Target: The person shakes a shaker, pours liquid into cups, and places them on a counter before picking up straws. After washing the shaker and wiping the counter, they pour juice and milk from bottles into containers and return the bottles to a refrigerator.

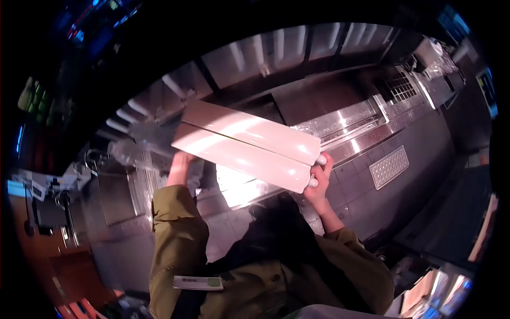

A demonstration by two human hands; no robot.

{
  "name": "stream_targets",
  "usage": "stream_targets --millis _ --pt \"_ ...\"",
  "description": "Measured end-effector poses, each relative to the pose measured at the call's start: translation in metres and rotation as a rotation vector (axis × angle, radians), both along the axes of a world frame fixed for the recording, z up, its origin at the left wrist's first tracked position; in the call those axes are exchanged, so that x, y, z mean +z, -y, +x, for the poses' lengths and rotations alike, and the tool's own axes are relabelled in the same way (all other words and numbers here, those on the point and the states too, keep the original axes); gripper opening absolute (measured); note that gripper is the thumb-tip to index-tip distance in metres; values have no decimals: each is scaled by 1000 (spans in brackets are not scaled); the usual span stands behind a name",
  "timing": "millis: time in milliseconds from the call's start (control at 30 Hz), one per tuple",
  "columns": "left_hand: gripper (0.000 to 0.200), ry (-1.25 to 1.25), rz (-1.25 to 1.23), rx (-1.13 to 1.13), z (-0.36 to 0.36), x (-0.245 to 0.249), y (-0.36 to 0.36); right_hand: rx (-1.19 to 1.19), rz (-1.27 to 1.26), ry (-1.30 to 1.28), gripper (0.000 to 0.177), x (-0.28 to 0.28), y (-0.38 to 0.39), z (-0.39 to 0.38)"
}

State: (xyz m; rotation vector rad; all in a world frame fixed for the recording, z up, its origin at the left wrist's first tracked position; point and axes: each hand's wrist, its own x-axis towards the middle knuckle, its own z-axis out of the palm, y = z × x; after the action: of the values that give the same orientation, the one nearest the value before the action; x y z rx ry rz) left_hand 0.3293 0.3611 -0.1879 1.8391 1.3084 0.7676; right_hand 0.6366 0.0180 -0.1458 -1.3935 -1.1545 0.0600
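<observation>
Two long, pale, glossy bottle-shaped things (241,151) lie side by side, held up and tilted across the middle of the head view. Their flat ends point to the upper left, and short rounded necks stick out at the lower right. My right hand (320,181) is closed around the necks, its fingers between and over them. At the other end my left hand (183,158) holds them from below, its fingers mostly hidden underneath. What is printed on them, if anything, does not show.
Below them is a brightly lit white surface (241,189). A steel counter (350,119) runs behind, with a black grate (399,86) at its right. Clear plastic or glassware (125,151) stands at left. A perforated metal plate (389,167) lies on the dark tiled floor.
</observation>
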Motion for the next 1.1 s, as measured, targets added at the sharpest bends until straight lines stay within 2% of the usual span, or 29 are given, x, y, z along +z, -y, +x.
stream_targets --millis 100,200,300,367,400,433,467,567,700,733,800,833,900,967,1033,1100 --pt "47 298 -103 311 -59 19 78 157 8 9 18 33 -6 4" --pt "48 532 -189 644 -147 35 213 373 13 80 20 46 -23 -9" --pt "49 691 -263 986 -220 38 359 597 -116 93 22 51 -35 -52" --pt "49 784 -281 1184 -248 42 435 840 43 -88 14 44 -48 -96" --pt "50 831 -277 1256 -257 45 465 913 -39 -59 14 38 -51 -114" --pt "50 873 -259 1310 -262 49 486 1016 -101 -34 14 27 -51 -137" --pt "51 916 -246 1349 -267 54 505 1065 -333 -279 17 13 -39 -169" --pt "52 1047 -223 1422 -283 66 539 1300 -188 -33 27 -5 -58 -252" --pt "53 1209 -125 1472 -337 92 589 1602 22 99 45 -24 -71 -401" --pt "54 1236 -89 1467 -355 88 598 1585 -54 -124 43 -21 -62 -442" --pt "54 1124 28 1428 -405 45 639 1701 -63 -166 46 -44 -68 -522" --pt "53 1034 100 1399 -433 16 664 1714 -83 -148 48 -32 -53 -558" --pt "50 893 349 1344 -476 8 703 1901 -38 -84 48 -21 -31 -639" --pt "45 792 721 1268 -481 74 711 1970 -32 -57 48 -20 -14 -715" --pt "43 896 719 1435 -530 78 726 1953 -73 -47 48 -23 -2 -787" --pt "41 1227 315 1828 -600 56 747 2004 -101 13 47 -27 10 -861"
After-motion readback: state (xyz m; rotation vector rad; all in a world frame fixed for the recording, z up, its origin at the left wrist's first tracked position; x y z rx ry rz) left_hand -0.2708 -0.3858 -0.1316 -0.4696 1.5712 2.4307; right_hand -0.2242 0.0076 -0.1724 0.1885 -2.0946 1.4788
